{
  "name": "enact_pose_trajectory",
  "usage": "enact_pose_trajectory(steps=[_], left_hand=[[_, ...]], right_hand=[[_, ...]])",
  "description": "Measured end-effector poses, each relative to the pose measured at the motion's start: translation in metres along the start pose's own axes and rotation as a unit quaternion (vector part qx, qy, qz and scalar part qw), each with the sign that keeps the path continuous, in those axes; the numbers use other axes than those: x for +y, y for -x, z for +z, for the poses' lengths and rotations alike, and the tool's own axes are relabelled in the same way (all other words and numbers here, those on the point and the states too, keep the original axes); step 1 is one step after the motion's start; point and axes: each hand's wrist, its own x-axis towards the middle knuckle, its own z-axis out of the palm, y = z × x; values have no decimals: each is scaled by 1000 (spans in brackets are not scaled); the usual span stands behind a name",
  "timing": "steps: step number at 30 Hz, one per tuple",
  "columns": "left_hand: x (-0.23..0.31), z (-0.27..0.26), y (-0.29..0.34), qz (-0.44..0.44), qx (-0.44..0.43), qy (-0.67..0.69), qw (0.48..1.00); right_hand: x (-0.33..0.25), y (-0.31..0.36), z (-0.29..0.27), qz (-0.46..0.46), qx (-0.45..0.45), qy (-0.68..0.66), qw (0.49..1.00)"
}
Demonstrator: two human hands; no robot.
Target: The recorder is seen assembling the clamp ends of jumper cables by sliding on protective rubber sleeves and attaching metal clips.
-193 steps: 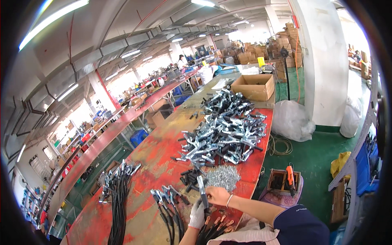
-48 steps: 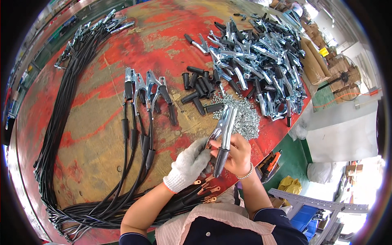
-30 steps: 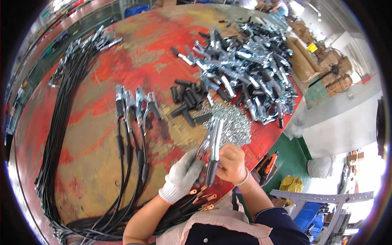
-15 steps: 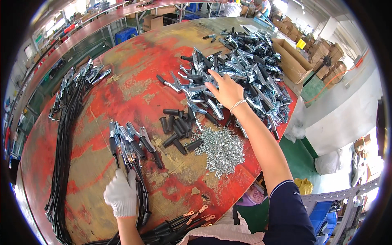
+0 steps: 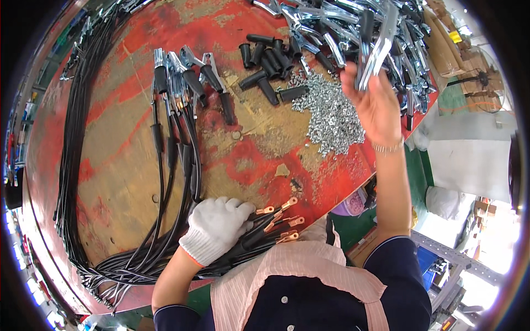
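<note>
My bare right hand [image 5: 380, 113] holds a silver metal spring clamp [image 5: 382, 47] by its lower end, slightly smeared by motion, beside the heap of clamps [image 5: 326, 22]. My left hand [image 5: 216, 227], in a white knit glove, is closed over black cables [image 5: 251, 241] at the near table edge; its fingertips are partly hidden. Copper ring lugs [image 5: 289, 204] tip these cables, pointing right. Ahead of the glove lie several clamps [image 5: 179, 69] with black handle sleeves, some joined to black cables.
Loose black sleeves [image 5: 270, 62] lie mid-table, with a pile of small metal nuts or screws [image 5: 334, 118] to their right. A long bundle of black cables [image 5: 77, 149] runs down the left side of the worn red table [image 5: 232, 160]. A cardboard box [image 5: 441, 47] stands beyond the heap.
My right hand has come back from the heap with a clamp raised in it. My left hand has moved from the clamp cables to the lug-tipped cables near me. The view has tilted down.
</note>
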Motion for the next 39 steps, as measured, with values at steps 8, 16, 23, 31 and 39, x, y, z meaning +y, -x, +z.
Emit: enact_pose_trajectory(steps=[8, 16, 23, 31, 39], left_hand=[[-6, -11, 11, -116, 144, 140, 973], [-31, -27, 4, -113, 44, 407, 905], [5, -22, -69, -131, 144, 589, 785], [11, -16, -75, -120, 72, 537, 832], [30, -32, -62, -56, 135, 374, 916]], right_hand=[[29, 120, 27, 89, 79, -81, 990], [27, 142, 30, 80, 113, 8, 990], [29, 132, 13, -12, 189, 62, 980], [30, 108, 10, -64, 163, -40, 984], [12, 93, 21, -10, 49, 153, 987]])
